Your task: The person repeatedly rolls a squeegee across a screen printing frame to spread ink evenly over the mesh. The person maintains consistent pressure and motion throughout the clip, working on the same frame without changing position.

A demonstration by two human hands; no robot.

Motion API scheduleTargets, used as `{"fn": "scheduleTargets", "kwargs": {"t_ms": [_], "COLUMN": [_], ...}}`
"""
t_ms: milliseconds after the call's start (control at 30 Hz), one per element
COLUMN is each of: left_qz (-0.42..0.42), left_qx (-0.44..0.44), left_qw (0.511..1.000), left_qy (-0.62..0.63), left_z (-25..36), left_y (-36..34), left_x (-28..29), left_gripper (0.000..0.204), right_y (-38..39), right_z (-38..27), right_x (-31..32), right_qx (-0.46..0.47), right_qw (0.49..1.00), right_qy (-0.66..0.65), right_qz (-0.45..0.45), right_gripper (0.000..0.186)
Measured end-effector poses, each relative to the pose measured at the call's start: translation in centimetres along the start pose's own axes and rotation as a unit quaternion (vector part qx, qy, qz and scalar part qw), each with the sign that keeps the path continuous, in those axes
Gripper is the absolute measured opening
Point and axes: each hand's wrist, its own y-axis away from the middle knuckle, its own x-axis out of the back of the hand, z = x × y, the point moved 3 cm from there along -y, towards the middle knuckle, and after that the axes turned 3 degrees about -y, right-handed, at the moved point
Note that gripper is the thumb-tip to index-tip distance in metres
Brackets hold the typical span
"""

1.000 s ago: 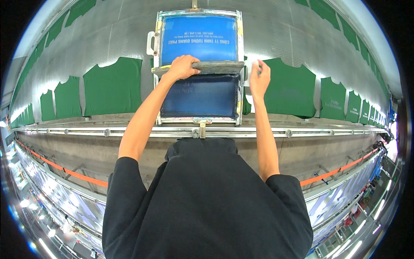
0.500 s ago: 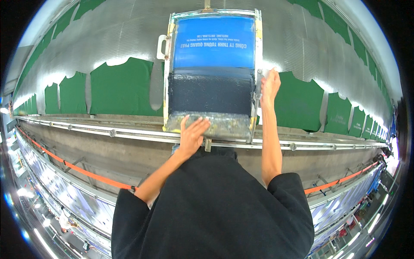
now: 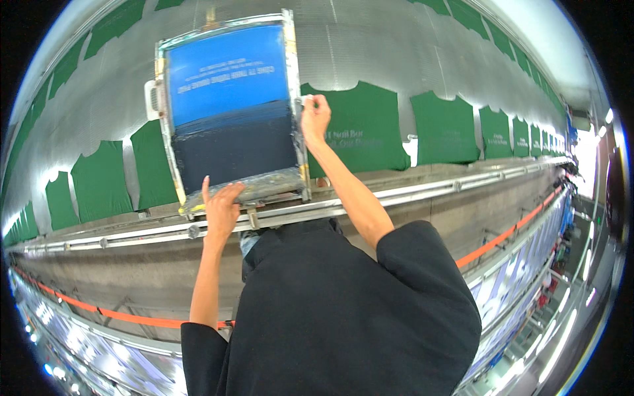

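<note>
A screen-printing frame [image 3: 290, 54] lies tilted slightly over the long table, at the upper left of the middle. Its far part is blue mesh [image 3: 228, 86], and its near part carries a dark area [image 3: 238, 155]. My left hand [image 3: 223, 210] rests on the frame's near edge, fingers stretched out. At the frame's right side, my right hand [image 3: 316, 120] is closed, its fingers curled against the side rail; exactly what they grip is partly hidden. Right beside that hand lies a green cut fabric piece [image 3: 360, 125] with faint light print.
A metal rail [image 3: 396, 198] with round knobs runs along the table's near edge. More green fabric pieces [image 3: 446, 129] lie in a row on the grey table [image 3: 370, 49]. A white handle [image 3: 152, 100] juts from the frame's left side. An orange strip [image 3: 508, 231] runs behind me.
The printing frame and both hands have shifted left in the picture, and the whole view has tilted. Green fabric with light print now shows right of the frame.
</note>
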Motion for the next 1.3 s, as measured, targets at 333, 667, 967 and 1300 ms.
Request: {"fn": "scheduleTargets", "kwargs": {"t_ms": [333, 667, 967, 1300], "left_qz": [0.007, -0.120, -0.137, -0.137], "left_qx": [-0.015, -0.045, -0.039, -0.034], "left_qw": [1.000, 0.990, 0.988, 0.983], "left_qy": [0.007, 0.051, -0.068, -0.119], "left_z": [-14.3, -17.8, -26.6, -28.6], "left_y": [4.8, 2.4, 4.2, -6.4], "left_x": [6.1, 6.3, 11.1, 14.0], "left_gripper": [0.049, 0.043, 0.040, 0.035], "right_y": [9.4, 8.3, 24.8, 16.5], "right_z": [-2.4, -1.3, -11.2, -10.1], "right_x": [-13.4, -13.5, -10.1, -15.9], "right_qx": [0.026, 0.000, 0.214, 0.233], "right_qw": [0.994, 0.963, 0.753, 0.762], "right_qy": [0.087, 0.270, 0.398, 0.455], "right_qz": [0.063, -0.011, -0.478, -0.398], "right_gripper": [0.025, 0.027, 0.058, 0.022]}}
